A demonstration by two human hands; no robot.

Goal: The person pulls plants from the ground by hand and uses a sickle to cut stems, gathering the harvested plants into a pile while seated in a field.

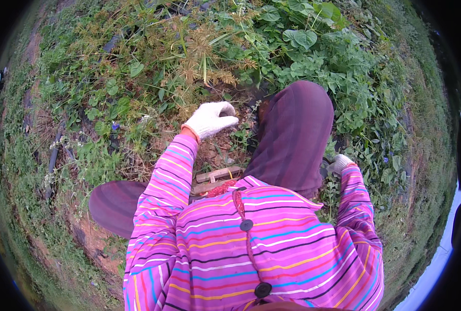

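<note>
My left hand (213, 119), in a white knitted glove with an orange cuff, is held over a patch of brown soil (213, 153). Its fingers curl towards the thumb with a gap between, and no object shows in it. Dry, yellow-brown sedge heads (193, 66) stand just beyond it. My right hand (340, 164), gloved in white too, is low beside my raised knee at the right. Something dark lies at its fingers, partly hidden by the knee, so its hold cannot be made out.
A low wooden frame (218, 174) lies between my legs. Heart-leaved vines (305, 39) and weeds surround me. Black pipe-like pieces (54, 153) lie among the plants at the left. Blue flowers (115, 126) dot the greenery.
</note>
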